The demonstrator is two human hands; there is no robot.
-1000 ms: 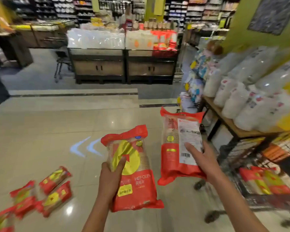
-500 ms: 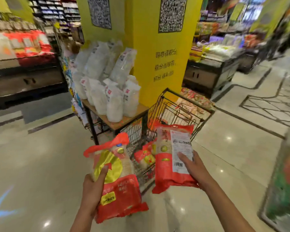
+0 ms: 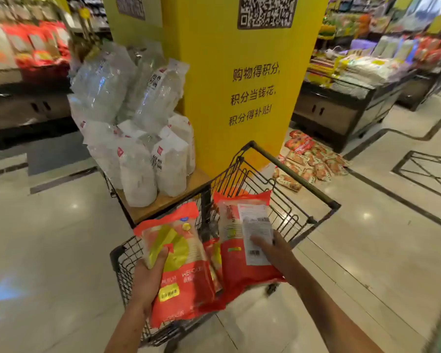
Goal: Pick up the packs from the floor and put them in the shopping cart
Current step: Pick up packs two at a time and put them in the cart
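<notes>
Packs gripped, seemingly over cart

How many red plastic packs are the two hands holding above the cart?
2. One red plastic pack is in the left hand; the other is in the right hand. More may lie hidden in the black wire cart.

Two hands are counted: left hand and right hand. Two red packs are held, one per hand: left pack, right pack. At least one more red pack is glimpsed between them inside the cart; exact number cannot be told. One shopping cart is seen. One yellow pillar with two QR posters is counted. One heap of packs on the floor is seen, too jumbled to count. White bags on the wooden shelf are roughly a dozen.
</notes>
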